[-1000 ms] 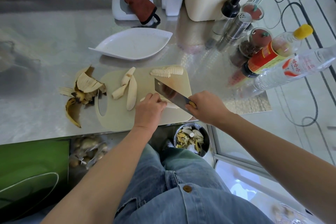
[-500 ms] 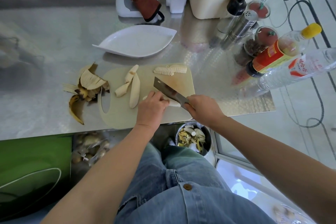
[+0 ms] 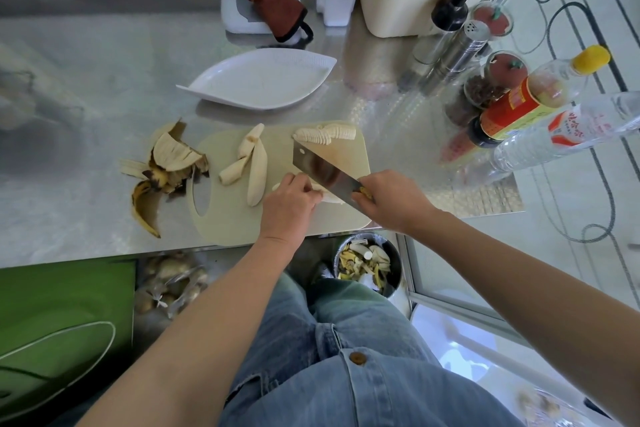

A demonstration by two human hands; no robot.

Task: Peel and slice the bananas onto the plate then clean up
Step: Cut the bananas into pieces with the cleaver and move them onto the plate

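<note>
On the cream cutting board [image 3: 225, 218] my left hand [image 3: 289, 204] holds down a peeled banana [image 3: 329, 197], fingers curled on it. My right hand [image 3: 391, 199] grips the handle of a cleaver [image 3: 320, 168], whose blade stands over that banana beside my left fingers. Two more peeled bananas [image 3: 256, 166] lie at the board's middle. A row of cut banana slices [image 3: 327, 133] sits at the board's far right corner. The white leaf-shaped plate [image 3: 263, 80] stands behind the board with nothing on it. Banana peels [image 3: 162, 170] lie on the steel counter left of the board.
Bottles [image 3: 519, 107], jars and shakers crowd the counter's right side, with a cream basket [image 3: 408, 3] behind them. A red cloth [image 3: 273, 7] lies on a white box at the back. Below the counter edge stands a bin [image 3: 367, 263] with peel scraps.
The cleaver has moved a little along the banana with its blade tilted up, and my left hand has stayed on the fruit. The camera view shifted slightly.
</note>
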